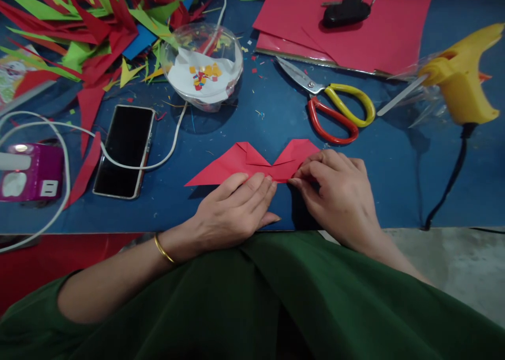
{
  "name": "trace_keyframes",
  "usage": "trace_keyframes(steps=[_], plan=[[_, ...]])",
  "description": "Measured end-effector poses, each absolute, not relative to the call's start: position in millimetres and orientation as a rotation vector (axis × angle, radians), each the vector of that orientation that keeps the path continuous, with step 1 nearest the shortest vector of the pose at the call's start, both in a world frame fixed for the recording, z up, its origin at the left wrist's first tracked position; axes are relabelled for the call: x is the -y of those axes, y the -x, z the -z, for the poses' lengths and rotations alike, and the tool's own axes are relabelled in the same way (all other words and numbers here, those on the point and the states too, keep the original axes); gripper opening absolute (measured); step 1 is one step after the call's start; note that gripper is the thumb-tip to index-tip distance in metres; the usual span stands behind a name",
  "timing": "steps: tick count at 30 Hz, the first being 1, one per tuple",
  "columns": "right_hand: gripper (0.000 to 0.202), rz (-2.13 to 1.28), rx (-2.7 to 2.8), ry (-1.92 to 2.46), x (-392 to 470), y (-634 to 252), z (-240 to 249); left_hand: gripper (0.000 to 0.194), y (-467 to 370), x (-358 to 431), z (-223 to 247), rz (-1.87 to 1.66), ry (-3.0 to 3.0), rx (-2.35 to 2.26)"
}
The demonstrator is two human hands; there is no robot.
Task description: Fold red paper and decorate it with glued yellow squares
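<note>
**We pinch the folded red paper [252, 165] near its lower right edge**

The paper lies on our blue surface [258, 123], close to the near side, its top notched like a V. Our left hand [236, 207] presses flat over its lower edge, fingers side by side and thumb apart, so this grip is spread. With our right hand [339, 194] we pinch the paper's edge between thumb and fingers. Just beyond, we see scissors [307, 82] with one red and one yellow handle. Leftward, a white cable [172, 144] crosses a phone [124, 152]; behind it, a clear bowl [239, 65] holds coloured bits [203, 77]. To our right is a yellow glue gun [460, 86].
</note>
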State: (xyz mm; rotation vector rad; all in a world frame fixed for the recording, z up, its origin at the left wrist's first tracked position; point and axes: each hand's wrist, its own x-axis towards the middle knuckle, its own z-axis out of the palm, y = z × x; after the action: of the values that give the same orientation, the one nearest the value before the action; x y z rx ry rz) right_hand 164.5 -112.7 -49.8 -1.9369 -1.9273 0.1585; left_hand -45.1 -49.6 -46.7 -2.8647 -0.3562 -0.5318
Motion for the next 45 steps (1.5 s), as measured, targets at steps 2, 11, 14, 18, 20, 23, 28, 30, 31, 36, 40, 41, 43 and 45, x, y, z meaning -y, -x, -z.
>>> trace_keyframes(steps=[2,11,14,18,20,23,28,30,31,36,40,41,43,45], plan=[[0.013,-0.158,1.921,1.943,114,-167,49,0.040,44,50,46,0.543,2.857,0.351],[0.015,-0.129,1.942,1.955,112,-166,48,0.055,32,50,45,0.450,2.823,0.327],[0.014,-0.178,1.916,1.963,113,-171,48,0.053,31,50,45,0.433,2.812,0.318],[0.013,-0.249,1.857,2.003,116,-183,45,0.053,31,50,46,0.441,2.800,0.311],[0.012,-0.274,1.836,2.014,117,-187,45,0.054,31,49,46,0.447,2.802,0.308],[0.012,-0.268,1.833,2.012,118,-190,45,0.053,28,49,45,0.469,2.811,0.298],[0.011,-0.221,1.849,1.999,117,-188,47,0.052,21,46,44,0.480,2.841,0.247],[0.011,-0.211,1.845,1.997,117,-187,47,0.045,17,44,43,0.451,2.829,0.246],[0.012,-0.208,1.841,1.998,118,-186,47,0.038,16,42,43,0.433,2.818,0.248],[0.013,-0.202,1.833,1.997,118,-184,47,0.028,12,36,39,0.379,2.807,0.257],[0.014,-0.168,1.836,2.000,116,-183,47,0.028,13,34,39,0.396,2.786,0.253],[0.014,-0.165,1.835,2.000,116,-183,47,0.028,14,34,39,0.388,2.781,0.264],[0.013,-0.163,1.832,2.001,115,-183,47,0.030,14,34,40,0.367,2.783,0.284],[0.012,-0.159,1.836,2.006,114,-183,47,0.031,13,33,41,0.387,2.804,0.266]])
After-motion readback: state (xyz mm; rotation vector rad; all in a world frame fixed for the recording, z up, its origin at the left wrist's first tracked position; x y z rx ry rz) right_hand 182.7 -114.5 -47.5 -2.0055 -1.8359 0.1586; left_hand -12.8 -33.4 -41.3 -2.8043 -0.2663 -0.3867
